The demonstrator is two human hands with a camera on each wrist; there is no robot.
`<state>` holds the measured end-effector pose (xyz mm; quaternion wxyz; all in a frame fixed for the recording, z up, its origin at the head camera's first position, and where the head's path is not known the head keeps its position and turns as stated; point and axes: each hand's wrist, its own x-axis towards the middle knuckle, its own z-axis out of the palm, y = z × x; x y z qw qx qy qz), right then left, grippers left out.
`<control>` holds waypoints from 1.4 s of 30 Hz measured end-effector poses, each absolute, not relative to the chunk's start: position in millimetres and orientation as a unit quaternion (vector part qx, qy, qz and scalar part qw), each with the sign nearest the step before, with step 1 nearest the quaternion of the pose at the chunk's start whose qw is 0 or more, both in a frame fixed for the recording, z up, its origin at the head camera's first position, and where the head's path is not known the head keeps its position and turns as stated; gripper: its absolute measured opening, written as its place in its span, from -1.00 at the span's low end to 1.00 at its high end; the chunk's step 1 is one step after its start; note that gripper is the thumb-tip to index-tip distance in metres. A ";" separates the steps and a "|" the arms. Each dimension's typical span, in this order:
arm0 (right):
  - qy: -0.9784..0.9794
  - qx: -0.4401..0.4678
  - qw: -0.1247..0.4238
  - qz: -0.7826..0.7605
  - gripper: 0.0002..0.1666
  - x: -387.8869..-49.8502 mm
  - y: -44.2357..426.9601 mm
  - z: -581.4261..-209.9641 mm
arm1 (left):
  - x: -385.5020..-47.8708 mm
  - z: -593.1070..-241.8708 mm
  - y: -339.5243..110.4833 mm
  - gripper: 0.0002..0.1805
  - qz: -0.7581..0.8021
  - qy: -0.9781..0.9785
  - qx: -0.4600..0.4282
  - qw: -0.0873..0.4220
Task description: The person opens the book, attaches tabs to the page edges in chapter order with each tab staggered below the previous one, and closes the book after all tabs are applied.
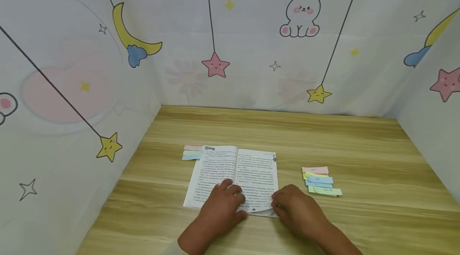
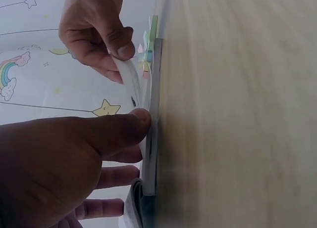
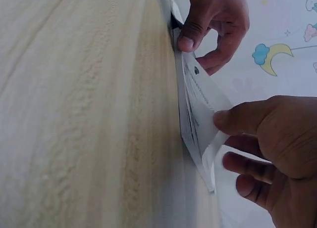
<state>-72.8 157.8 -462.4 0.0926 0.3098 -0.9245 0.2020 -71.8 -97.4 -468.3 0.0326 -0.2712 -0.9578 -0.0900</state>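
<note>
An open book [image 1: 256,175] with printed pages lies on the wooden table. Across the lower part of its pages near the spine rests my left hand [image 1: 223,203], its thumb against the bottom edge and its fingers spread over the paper. At the lower right corner, my right hand [image 1: 300,209] pinches a page [image 3: 205,97] between thumb and fingers. That page is lifted and bowed off the ones beneath it, as the right wrist view shows. Pink, green and blue sticky tabs [image 1: 191,153] stick out from the book's upper left edge.
Several coloured paper tabs [image 1: 320,181], some with writing, lie to the right of the book on the wooden table [image 1: 377,151]. White curtains [image 1: 251,27] printed with stars, moons and a rabbit stand at the back and both sides.
</note>
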 end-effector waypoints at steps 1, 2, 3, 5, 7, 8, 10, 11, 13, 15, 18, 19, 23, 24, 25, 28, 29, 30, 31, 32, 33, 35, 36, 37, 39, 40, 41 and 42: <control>-0.923 0.306 0.108 0.206 -0.75 -73.3 157.3 -462.1 | -71.5 -467.8 -97.5 -0.75 -0.092 -0.957 -0.271 0.034; -0.923 0.298 0.121 0.210 -0.72 -73.7 156.7 -461.7 | -71.4 -467.1 -97.7 -0.79 -0.093 -0.957 -0.272 0.036; -0.923 0.289 0.133 0.215 -0.68 -73.7 156.2 -461.2 | -71.2 -466.3 -97.8 -0.83 -0.095 -0.956 -0.273 0.040; -0.926 0.266 0.145 0.227 -0.54 -73.0 155.4 -459.9 | -71.1 -464.8 -97.6 -0.87 -0.101 -0.957 -0.268 0.046; -0.926 0.251 0.148 0.238 -0.39 -72.5 155.3 -458.8 | -71.1 -463.9 -96.7 -0.78 -0.116 -0.959 -0.252 0.050; -0.926 0.251 0.147 0.240 -0.35 -72.2 155.7 -459.1 | -71.4 -464.1 -96.1 -0.67 -0.125 -0.960 -0.242 0.060; -0.926 0.262 0.134 0.236 -0.37 -72.0 156.5 -460.4 | -71.6 -465.1 -95.3 -0.39 -0.142 -0.961 -0.223 0.085; -0.926 0.270 0.124 0.233 -0.42 -71.6 156.8 -461.4 | -71.6 -465.4 -95.0 -0.26 -0.149 -0.960 -0.213 0.100; -0.924 0.292 0.100 0.225 -0.57 -70.9 157.6 -463.9 | -71.9 -466.5 -95.4 -0.06 -0.161 -0.957 -0.195 0.143; -0.924 0.309 0.074 0.212 -0.67 -69.7 158.3 -466.2 | -72.9 -466.3 -96.7 0.06 -0.164 -0.953 -0.178 0.182; -0.921 0.329 0.054 0.203 -0.75 -68.3 159.8 -467.6 | -75.9 -464.8 -99.7 0.10 -0.168 -0.951 -0.146 0.215; -0.919 0.334 0.053 0.200 -0.77 -68.0 160.3 -467.6 | -77.1 -464.3 -101.0 0.07 -0.167 -0.951 -0.139 0.220; -0.916 0.348 0.062 0.192 -0.79 -67.6 161.5 -467.2 | -80.0 -462.7 -106.9 -0.22 -0.132 -0.960 -0.134 0.207; -0.914 0.351 0.064 0.192 -0.79 -67.5 161.6 -467.0 | -79.9 -462.0 -108.3 -0.29 -0.115 -0.963 -0.144 0.196; -0.913 0.353 0.067 0.193 -0.80 -67.5 161.6 -467.0 | -79.6 -461.5 -109.6 -0.36 -0.100 -0.965 -0.157 0.183; -0.916 0.344 0.071 0.196 -0.81 -67.2 161.0 -467.3 | -77.5 -458.8 -111.9 -0.55 -0.057 -0.965 -0.210 0.144; -0.919 0.336 0.070 0.197 -0.82 -67.2 160.8 -467.4 | -76.6 -457.8 -112.0 -0.59 -0.052 -0.964 -0.226 0.130; -0.922 0.327 0.068 0.198 -0.83 -67.0 160.4 -467.5 | -75.8 -457.0 -112.0 -0.65 -0.047 -0.963 -0.238 0.120; -0.924 0.319 0.066 0.199 -0.84 -67.0 160.1 -467.4 | -75.2 -456.6 -111.7 -0.70 -0.048 -0.962 -0.246 0.111; -0.927 0.311 0.063 0.198 -0.86 -67.0 159.8 -467.3 | -74.7 -456.0 -111.2 -0.73 -0.050 -0.961 -0.252 0.103; -0.930 0.304 0.060 0.199 -0.88 -67.0 159.6 -467.2 | -74.4 -456.0 -110.7 -0.76 -0.056 -0.961 -0.256 0.094; -0.931 0.302 0.054 0.198 -0.90 -67.7 159.4 -466.6 | -73.8 -456.2 -109.5 -0.81 -0.071 -0.959 -0.261 0.079; -0.931 0.303 0.051 0.198 -0.91 -68.0 159.5 -466.4 | -73.6 -456.6 -108.9 -0.82 -0.076 -0.958 -0.265 0.074; -0.930 0.305 0.048 0.198 -0.91 -68.6 159.6 -466.0 | -73.5 -457.2 -108.5 -0.82 -0.081 -0.957 -0.269 0.071; -0.930 0.308 0.042 0.197 -0.91 -69.8 159.9 -465.4 | -73.2 -459.0 -108.1 -0.83 -0.087 -0.954 -0.280 0.067; -0.930 0.309 0.037 0.197 -0.90 -70.2 160.1 -464.8 | -73.1 -460.4 -108.1 -0.83 -0.088 -0.952 -0.286 0.069; -0.929 0.311 0.034 0.196 -0.89 -70.7 160.3 -464.4 | -73.1 -461.7 -108.1 -0.84 -0.090 -0.950 -0.290 0.070; -0.929 0.313 0.031 0.194 -0.88 -71.1 160.5 -464.0 | -73.0 -463.1 -108.3 -0.84 -0.090 -0.949 -0.293 0.074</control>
